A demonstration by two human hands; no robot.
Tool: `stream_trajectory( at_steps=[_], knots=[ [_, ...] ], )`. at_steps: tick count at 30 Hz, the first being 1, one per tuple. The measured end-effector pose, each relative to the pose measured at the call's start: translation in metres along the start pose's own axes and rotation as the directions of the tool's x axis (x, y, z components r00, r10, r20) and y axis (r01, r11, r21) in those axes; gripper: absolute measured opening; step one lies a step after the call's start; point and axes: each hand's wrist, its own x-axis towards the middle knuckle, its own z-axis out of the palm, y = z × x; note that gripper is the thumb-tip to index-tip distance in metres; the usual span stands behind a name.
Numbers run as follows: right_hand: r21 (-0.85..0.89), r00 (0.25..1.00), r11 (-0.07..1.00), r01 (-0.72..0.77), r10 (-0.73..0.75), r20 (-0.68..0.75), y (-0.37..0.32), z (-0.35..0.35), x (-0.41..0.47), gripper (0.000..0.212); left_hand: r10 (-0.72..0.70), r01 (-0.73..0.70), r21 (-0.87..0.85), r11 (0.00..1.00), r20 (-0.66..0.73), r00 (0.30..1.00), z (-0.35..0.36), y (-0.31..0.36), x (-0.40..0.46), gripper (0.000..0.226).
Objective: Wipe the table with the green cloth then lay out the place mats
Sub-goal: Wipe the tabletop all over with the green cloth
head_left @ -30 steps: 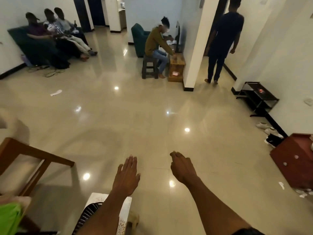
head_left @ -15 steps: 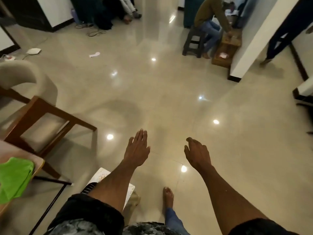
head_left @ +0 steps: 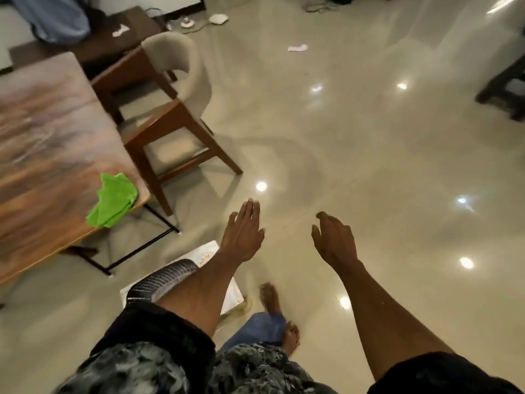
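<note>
The green cloth [head_left: 112, 199] lies crumpled at the near right corner of the wooden table [head_left: 48, 143], partly over its edge. My left hand [head_left: 244, 231] hovers flat over the floor with fingers extended, empty, to the right of the cloth. My right hand [head_left: 335, 240] hangs further right, fingers loosely apart, holding nothing. Below my left forearm a stack of place mats [head_left: 181, 275], a dark woven one on top of white patterned ones, rests on something low near my legs.
A wooden chair [head_left: 173, 109] with a beige curved back stands by the table's right side. A dark bench [head_left: 93, 44] sits behind it. Scraps of paper [head_left: 297, 48] lie on the shiny tiled floor. A dark stool [head_left: 505, 89] is at the far right.
The view has swung left and downward, bringing the table and green cloth into sight. Both hands stay stretched out, empty, in front of me.
</note>
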Motion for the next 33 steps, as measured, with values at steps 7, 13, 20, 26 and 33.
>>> stream_trajectory(
  at_steps=[7,13,20,26,33],
  knots=[
    [-0.023,0.966,0.976,0.218,-0.212,0.15,-0.052,0.013,0.086,0.034,-0.263,0.262,-0.126,0.957,0.013,0.965,0.004,-0.049,0.048,0.076],
    [-0.119,0.912,0.923,0.365,-0.328,0.248,-0.085,0.01,0.156,0.038,-0.419,0.406,-0.255,0.877,0.007,0.908,-0.007,-0.086,0.078,0.075],
    [-0.115,0.769,0.788,0.604,-0.539,0.342,-0.164,0.025,0.236,0.04,-0.642,0.611,-0.363,0.703,0.046,0.766,-0.011,-0.154,0.084,0.077],
    [-0.118,0.614,0.653,0.748,-0.614,0.495,-0.235,0.052,0.305,0.046,-0.777,0.753,-0.392,0.529,0.134,0.615,0.002,-0.203,0.101,0.076],
    [-0.09,0.451,0.501,0.861,-0.669,0.591,-0.306,0.075,0.412,0.051,-0.888,0.841,-0.438,0.318,0.173,0.426,-0.015,-0.261,0.133,0.075]
  ],
)
